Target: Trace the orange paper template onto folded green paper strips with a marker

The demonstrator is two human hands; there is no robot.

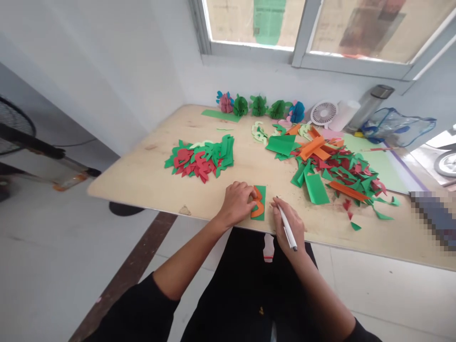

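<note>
Head: orange cutout [260, 208] partly hidden

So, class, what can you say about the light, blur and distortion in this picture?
In the head view, the window is bright and the scene beyond it looks hazy; shadows on the table are soft; the pen in the right hand reads clearly; blocky pixels cover a dark thing at far right; leaning lines suggest wide-lens distortion.

Matt orange paper cutout [259, 209] on matt green paper [262, 191], smooth white plastic pen [287, 227], pale wood-look tabletop [142, 178], shiny metal flask [371, 105].
</note>
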